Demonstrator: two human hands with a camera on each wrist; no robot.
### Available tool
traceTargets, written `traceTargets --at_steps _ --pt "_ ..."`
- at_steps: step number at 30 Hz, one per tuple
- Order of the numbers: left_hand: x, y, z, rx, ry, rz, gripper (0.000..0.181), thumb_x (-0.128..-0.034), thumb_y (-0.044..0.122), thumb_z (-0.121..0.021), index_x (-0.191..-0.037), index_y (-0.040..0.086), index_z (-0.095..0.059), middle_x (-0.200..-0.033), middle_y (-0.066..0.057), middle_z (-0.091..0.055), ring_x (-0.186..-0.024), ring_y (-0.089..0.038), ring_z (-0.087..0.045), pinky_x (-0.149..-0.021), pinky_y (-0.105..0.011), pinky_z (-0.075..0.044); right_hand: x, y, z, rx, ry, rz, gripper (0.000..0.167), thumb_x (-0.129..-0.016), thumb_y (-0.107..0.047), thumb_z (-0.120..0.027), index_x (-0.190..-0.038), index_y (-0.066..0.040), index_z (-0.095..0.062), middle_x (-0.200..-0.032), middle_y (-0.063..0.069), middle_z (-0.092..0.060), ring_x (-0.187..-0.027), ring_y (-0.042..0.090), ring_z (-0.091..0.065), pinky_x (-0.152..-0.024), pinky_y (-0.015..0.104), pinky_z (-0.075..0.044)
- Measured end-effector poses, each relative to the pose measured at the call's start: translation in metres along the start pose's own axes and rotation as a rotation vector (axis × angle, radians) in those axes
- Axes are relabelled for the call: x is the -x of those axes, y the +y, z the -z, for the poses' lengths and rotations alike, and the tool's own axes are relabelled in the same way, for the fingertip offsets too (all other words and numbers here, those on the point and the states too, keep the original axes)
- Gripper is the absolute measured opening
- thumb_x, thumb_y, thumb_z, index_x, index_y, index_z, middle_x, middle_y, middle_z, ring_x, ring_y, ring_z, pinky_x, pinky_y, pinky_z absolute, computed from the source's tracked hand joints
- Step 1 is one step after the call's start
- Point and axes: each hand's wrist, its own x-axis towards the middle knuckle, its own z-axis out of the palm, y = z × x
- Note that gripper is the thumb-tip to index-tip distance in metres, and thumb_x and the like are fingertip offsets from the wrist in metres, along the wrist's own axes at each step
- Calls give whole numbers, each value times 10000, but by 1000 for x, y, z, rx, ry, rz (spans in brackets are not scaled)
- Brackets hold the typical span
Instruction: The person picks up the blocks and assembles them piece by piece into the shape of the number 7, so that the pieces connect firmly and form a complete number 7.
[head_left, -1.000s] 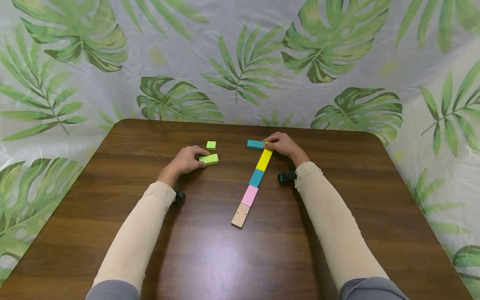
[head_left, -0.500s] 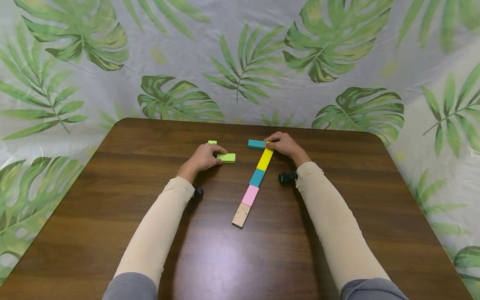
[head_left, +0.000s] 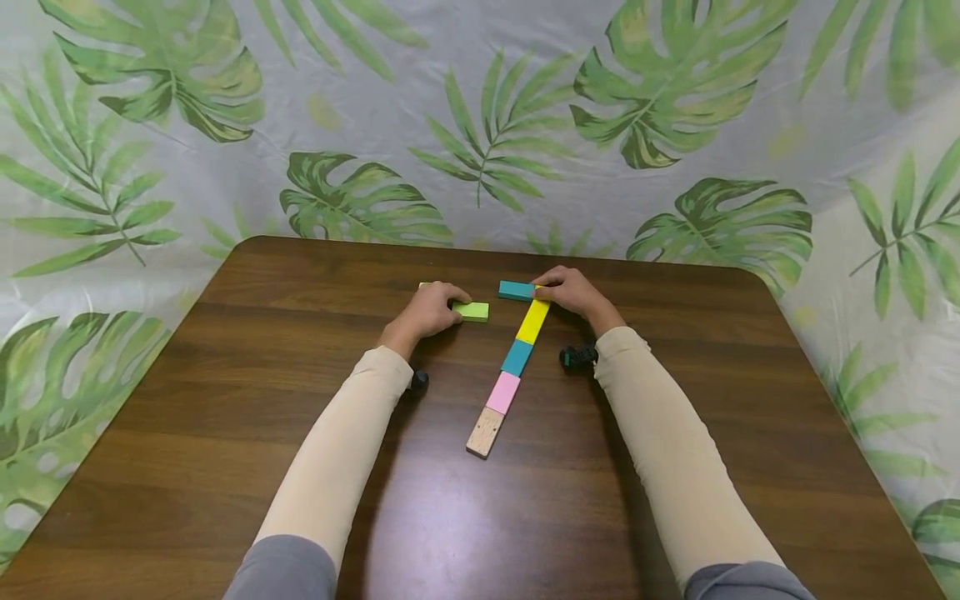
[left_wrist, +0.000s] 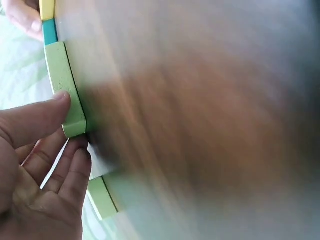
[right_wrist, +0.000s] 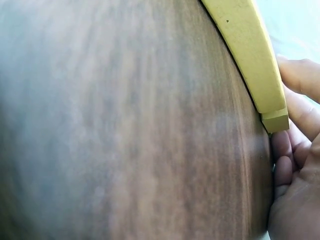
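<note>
My left hand (head_left: 429,310) pinches a light green rectangular block (head_left: 474,312) at its left end, thumb on top in the left wrist view. A smaller green block (left_wrist: 103,197) lies behind that hand, almost hidden in the head view. Fingers of my right hand (head_left: 573,293) hold the far end of a yellow block (head_left: 533,322). A teal block (head_left: 516,290) sits crosswise there, pointing left toward the green one, a small gap apart in the head view. From the yellow block a slanting row runs toward me: teal (head_left: 517,357), pink (head_left: 503,392) and bare wood (head_left: 485,432) blocks.
Everything lies on a dark brown wooden table (head_left: 225,433) with rounded far corners. A leaf-patterned cloth (head_left: 495,108) hangs behind its far edge. Each wrist carries a small black camera, such as the one (head_left: 577,357) on the right.
My left hand has slid the light green block rightward and slightly away, closer to the crosswise teal block, and has turned it straighter. The right hand has stayed on the yellow block.
</note>
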Motion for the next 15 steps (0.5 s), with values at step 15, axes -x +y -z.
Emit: traceTargets --at_steps 15 --pt "-1 -34 20 114 39 119 374 -919 105 -669 -1293 104 -666 -1395 -159 -595 -1270 -340 -528 -1028 -454 -470 3 1 2 22 -8 13 410 -973 -284 -613 -1318 -64 -639 -1482 167 -447 -1320 376 -426 -1087 516 -395"
